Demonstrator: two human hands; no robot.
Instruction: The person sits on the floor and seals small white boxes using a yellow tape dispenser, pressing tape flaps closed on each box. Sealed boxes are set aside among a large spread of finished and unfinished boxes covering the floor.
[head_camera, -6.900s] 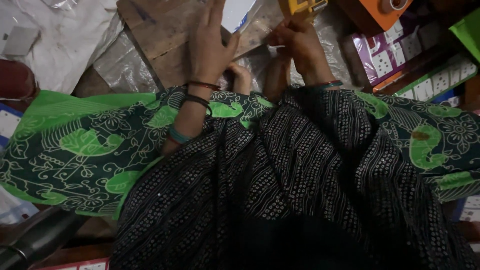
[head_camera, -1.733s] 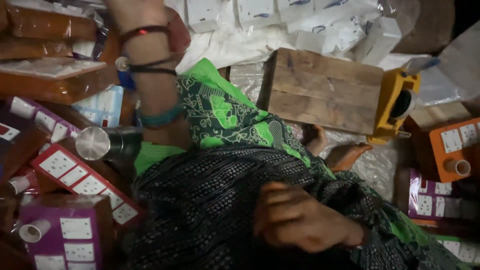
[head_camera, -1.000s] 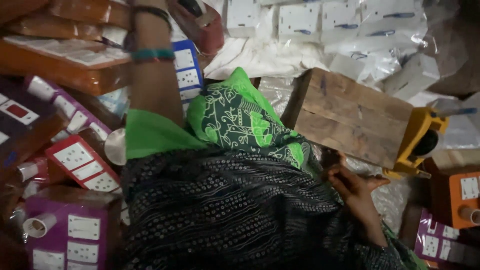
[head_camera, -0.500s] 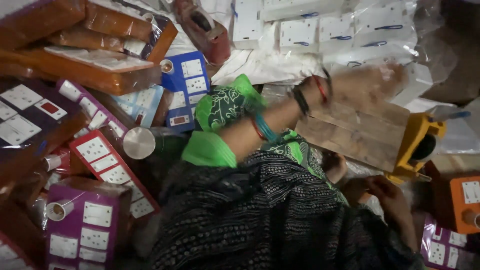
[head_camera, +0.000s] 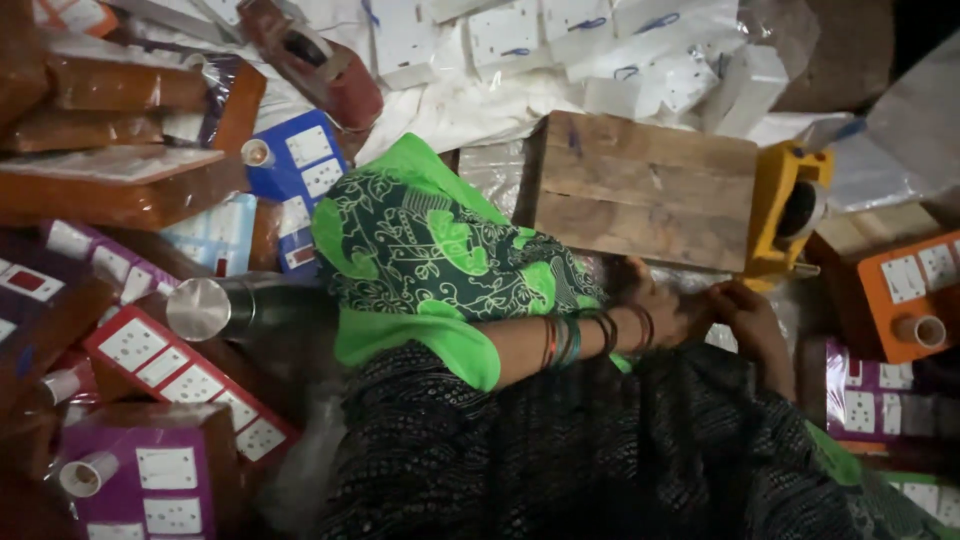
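Head view. The left hand (head_camera: 655, 310) lies across the lap, forearm running in from the left with a stack of bangles (head_camera: 590, 338) at the wrist. The right hand (head_camera: 748, 318) sits just beside it, on the right. Both hands meet at the near edge of the wooden block (head_camera: 640, 190), below its lower right corner. The fingers of both hands curl inward toward each other; what they pinch, if anything, is hidden in shadow, so the state of either grip cannot be told.

The wooden block lies flat, directly beyond the two hands and close to them; whether the fingers touch it cannot be told. A yellow tape dispenser (head_camera: 785, 210) stands against the block's right end, just above and to the right of the right hand.

A green patterned cloth (head_camera: 440, 255) covers the left arm and shoulder area, left of the block. A black dotted garment (head_camera: 560, 460) fills the lower centre.

Left of the cloth, a round steel container (head_camera: 205, 308) lies on its side. Around it lie packs of switch plates: a red pack (head_camera: 170, 375), a purple pack (head_camera: 165, 480) and a blue pack (head_camera: 300, 170). An orange pack (head_camera: 915, 285) lies at the right edge. White boxes (head_camera: 560, 40) are heaped along the top.
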